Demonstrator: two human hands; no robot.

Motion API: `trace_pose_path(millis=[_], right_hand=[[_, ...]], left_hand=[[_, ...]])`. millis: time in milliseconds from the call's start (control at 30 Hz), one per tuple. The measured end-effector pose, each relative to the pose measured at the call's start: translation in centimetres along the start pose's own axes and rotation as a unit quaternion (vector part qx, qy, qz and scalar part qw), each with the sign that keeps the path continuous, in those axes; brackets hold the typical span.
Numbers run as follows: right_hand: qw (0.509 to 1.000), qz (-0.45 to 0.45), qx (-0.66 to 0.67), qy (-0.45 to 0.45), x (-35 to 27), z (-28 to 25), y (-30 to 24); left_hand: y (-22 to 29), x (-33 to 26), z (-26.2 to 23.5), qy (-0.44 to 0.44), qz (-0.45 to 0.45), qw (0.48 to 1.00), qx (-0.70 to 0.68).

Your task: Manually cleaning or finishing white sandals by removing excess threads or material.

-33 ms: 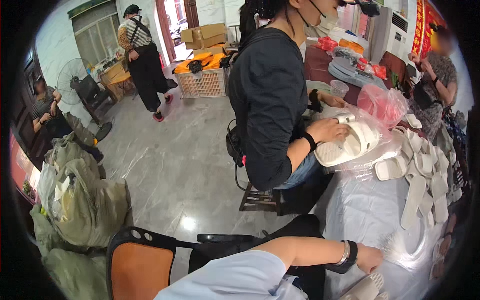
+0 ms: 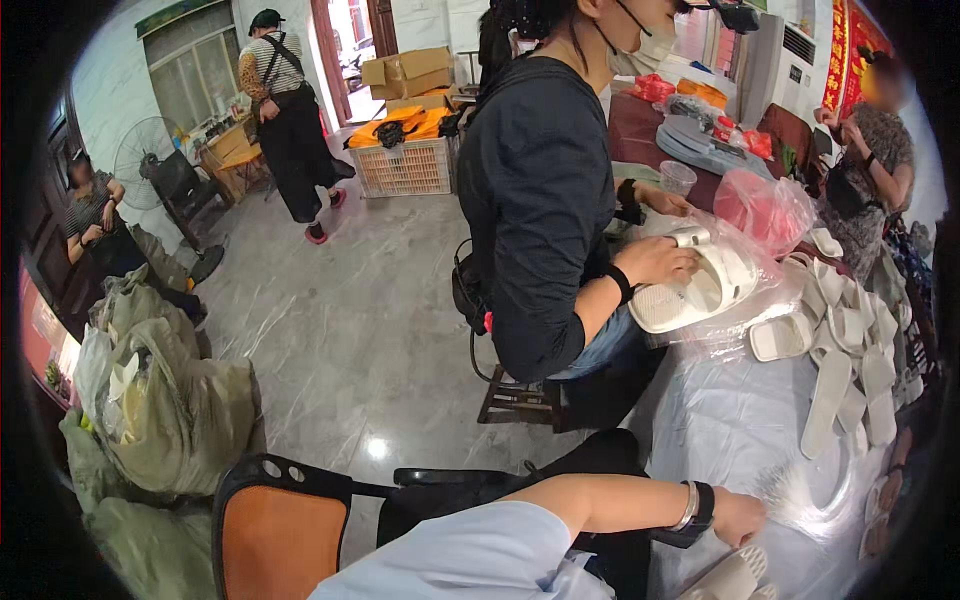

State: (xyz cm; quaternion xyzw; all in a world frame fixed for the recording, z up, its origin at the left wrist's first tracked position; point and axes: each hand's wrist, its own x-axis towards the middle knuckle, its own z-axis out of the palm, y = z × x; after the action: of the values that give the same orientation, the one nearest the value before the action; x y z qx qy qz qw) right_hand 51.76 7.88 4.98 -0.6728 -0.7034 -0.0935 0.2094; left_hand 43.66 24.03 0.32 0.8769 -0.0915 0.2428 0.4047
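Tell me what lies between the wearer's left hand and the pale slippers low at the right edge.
In the head view, a bundle of fine white strands lies between the left hand and those slippers.

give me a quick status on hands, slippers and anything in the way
Left hand right by nearest slipper, grip unclear; right hand out of view. Slipper pile farther up table. White strand bundle close beside left hand.

I get one view: head-worn fisheye, looking down and out across floor [image 2: 340, 310]; wearer's sleeve [image 2: 450, 555] close at bottom edge, left hand [image 2: 738, 517] lower right, doorway [image 2: 350, 60] far off, upper left.
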Motion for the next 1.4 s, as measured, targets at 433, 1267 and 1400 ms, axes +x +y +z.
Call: trace_pose_path(millis=[433,1267,1400], right_hand=[[0.997,0.025,0.035,0.057,0.5,-1.0,1.6],[0.978,0.075,0.100,0.168,1.1,-2.1,4.5],[0.973,0.080,0.113,0.184,1.4,-2.1,4.5]], left_hand=[[0.2,1.6,-0.2,0.189,-0.054,0.980,-0.045],[2.3,7.9,12.2,0.157,-0.065,0.947,-0.273],[2.3,6.7,12.1,0.158,-0.032,0.955,-0.250]])
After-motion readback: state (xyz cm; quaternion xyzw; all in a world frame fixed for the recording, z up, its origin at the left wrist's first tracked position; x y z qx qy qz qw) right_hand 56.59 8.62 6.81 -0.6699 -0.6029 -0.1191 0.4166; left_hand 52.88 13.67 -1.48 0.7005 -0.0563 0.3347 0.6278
